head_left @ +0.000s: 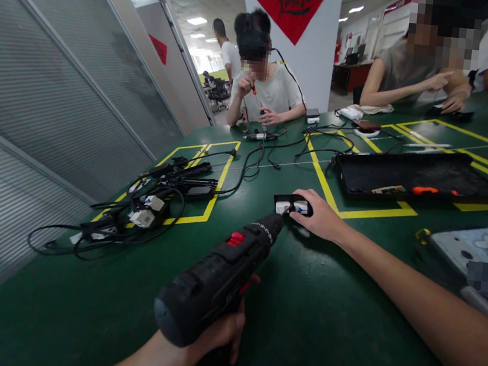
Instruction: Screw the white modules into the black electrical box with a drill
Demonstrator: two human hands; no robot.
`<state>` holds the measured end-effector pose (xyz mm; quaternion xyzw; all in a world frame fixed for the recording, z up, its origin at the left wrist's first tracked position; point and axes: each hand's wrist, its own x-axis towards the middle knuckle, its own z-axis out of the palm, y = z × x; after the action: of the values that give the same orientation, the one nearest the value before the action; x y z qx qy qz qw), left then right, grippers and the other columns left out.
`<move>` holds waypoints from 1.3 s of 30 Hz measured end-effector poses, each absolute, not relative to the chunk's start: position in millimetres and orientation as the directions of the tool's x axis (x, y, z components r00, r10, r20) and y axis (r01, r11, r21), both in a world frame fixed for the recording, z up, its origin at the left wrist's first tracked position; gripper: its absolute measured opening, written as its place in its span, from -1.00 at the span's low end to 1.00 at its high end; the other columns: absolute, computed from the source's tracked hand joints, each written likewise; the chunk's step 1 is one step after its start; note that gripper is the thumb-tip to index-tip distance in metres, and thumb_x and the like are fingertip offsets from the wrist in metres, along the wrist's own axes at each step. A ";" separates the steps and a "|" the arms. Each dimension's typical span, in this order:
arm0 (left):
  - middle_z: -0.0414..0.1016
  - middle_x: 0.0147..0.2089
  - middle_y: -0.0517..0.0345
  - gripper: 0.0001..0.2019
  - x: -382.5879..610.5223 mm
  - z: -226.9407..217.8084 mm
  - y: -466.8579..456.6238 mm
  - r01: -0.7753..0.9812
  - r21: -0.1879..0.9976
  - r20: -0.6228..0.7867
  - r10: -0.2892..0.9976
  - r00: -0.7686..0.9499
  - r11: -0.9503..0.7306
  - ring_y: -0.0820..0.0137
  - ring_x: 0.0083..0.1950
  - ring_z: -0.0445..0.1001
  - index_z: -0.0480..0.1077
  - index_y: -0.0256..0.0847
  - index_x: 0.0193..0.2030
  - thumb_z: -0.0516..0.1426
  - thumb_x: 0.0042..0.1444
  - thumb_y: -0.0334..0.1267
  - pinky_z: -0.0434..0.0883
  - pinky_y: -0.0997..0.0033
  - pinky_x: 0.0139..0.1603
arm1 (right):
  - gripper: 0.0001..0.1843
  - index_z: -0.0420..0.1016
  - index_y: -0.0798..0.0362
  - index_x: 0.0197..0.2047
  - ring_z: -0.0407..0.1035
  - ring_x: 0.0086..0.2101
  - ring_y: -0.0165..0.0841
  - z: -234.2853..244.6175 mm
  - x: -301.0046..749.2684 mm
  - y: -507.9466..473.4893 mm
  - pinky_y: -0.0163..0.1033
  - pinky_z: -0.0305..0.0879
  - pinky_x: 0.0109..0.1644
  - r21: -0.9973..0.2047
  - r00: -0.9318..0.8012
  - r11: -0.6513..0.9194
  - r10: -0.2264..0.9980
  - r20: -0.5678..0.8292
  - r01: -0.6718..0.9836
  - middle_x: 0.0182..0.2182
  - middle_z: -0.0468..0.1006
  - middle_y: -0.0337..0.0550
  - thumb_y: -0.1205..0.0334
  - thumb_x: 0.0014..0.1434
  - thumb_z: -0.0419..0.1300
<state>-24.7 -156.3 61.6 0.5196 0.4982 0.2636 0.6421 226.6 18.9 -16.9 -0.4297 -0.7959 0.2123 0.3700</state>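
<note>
Small black plastic casing (277, 199), white and blue parts (302, 207) visible inside, pinched at its right end between the thumb and fingers of the right hand (319, 216), low over a green worktable (310, 304); contact with the tabletop hard to tell. Left hand (223, 332) wrapped tightly around a black cordless drill (213, 278), chuck (269, 230) angled away from the wearer, bit (285, 211) directly at the casing, just beside the right thumb; touch or slight gap impossible to tell from this angle. In progress, by all appearances: a drilling or screw-driving step at the casing. Called for next, in judgement: casing braced firmly, bit straight, thumb clear of the tip. To the left, well apart from both hands: a tangle of black cables and power adapters (200, 191). To the right, beyond the right wrist: a shallow black tray (409, 170) with an orange item (424, 190) inside. Across the table: a co-worker in a pale shirt (277, 85), both hands raised near the table's edge.
</note>
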 end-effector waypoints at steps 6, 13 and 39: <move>0.32 -0.44 0.22 -0.58 -25.1 65.1 -158.6 0.156 0.945 -0.328 0.859 0.394 0.289 0.40 -0.51 0.39 0.14 -0.19 0.08 0.11 0.11 -0.14 0.41 0.34 -0.46 | -0.54 0.24 -0.01 0.10 0.30 -0.18 -0.27 -17.5 226.8 18.1 -0.17 0.28 -0.07 -0.646 -0.353 0.551 0.835 0.422 0.528 -0.10 0.30 -0.12 0.17 0.15 0.21; 0.30 -0.44 0.22 -0.59 -24.8 64.7 -159.2 0.155 0.946 -0.322 0.860 0.397 0.283 0.43 -0.50 0.36 0.18 -0.19 0.07 0.11 0.12 -0.11 0.40 0.34 -0.43 | -0.55 0.24 0.00 0.09 0.31 -0.17 -0.27 -17.1 227.3 18.3 -0.15 0.28 -0.03 -0.640 -0.358 0.551 0.834 0.419 0.536 -0.10 0.30 -0.12 0.16 0.15 0.22; 0.28 -0.44 0.19 -0.64 -25.4 68.4 -159.4 0.186 0.921 -0.388 0.837 0.386 0.342 0.42 -0.47 0.34 0.26 -0.24 -0.12 0.13 0.06 -0.02 0.39 0.31 -0.40 | -0.51 0.22 -0.02 0.12 0.31 -0.14 -0.26 -16.8 227.4 17.3 -0.13 0.28 -0.02 -0.642 -0.350 0.539 0.842 0.410 0.545 -0.05 0.30 -0.12 0.15 0.14 0.22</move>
<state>-25.4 -159.4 68.4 0.5168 0.4947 0.2491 0.6528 227.4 17.3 -16.8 -0.4355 -0.7965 0.2017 0.3678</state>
